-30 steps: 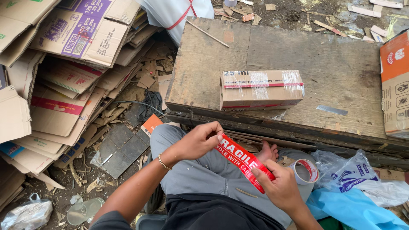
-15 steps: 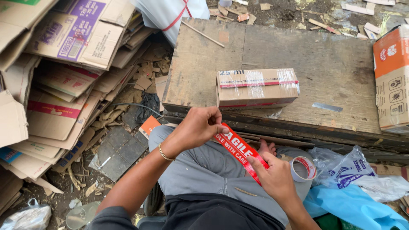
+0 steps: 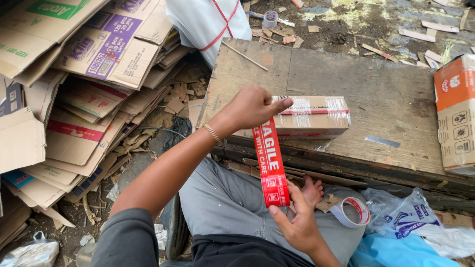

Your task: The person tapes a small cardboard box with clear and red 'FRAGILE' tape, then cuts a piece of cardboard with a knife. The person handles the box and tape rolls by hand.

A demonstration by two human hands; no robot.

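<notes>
- The left hand (image 3: 252,109) is raised over the near edge of the wooden board (image 3: 396,99), its fingers curled together and pinching the upper end of a strip of red printed packing tape (image 3: 270,165).
- The right hand (image 3: 297,222) sits low, close to the person's lap, thumb and fingers closed on the strip's lower end, beside the tape roll (image 3: 350,211) that rests on the grey trouser leg (image 3: 222,202).
- The strip is pulled taut between the two hands. Its long axis runs nearly upright in the view, leaning slightly from upper left to lower right.
- The small taped cardboard box (image 3: 309,117) lies on the board just beyond the left hand, its long side running left to right, so roughly crosswise to the strip.
- The left hand is much the nearer of the two to the box: the strip's upper end lies at the box's near left corner, though whether tape and box touch cannot be told. The right hand is well apart from it.
- Flattened cardboard cartons (image 3: 84,64) are stacked to the left, an orange-and-brown carton (image 3: 455,113) stands at the board's right edge, and blue-and-white plastic bags (image 3: 410,227) lie by the right knee.
</notes>
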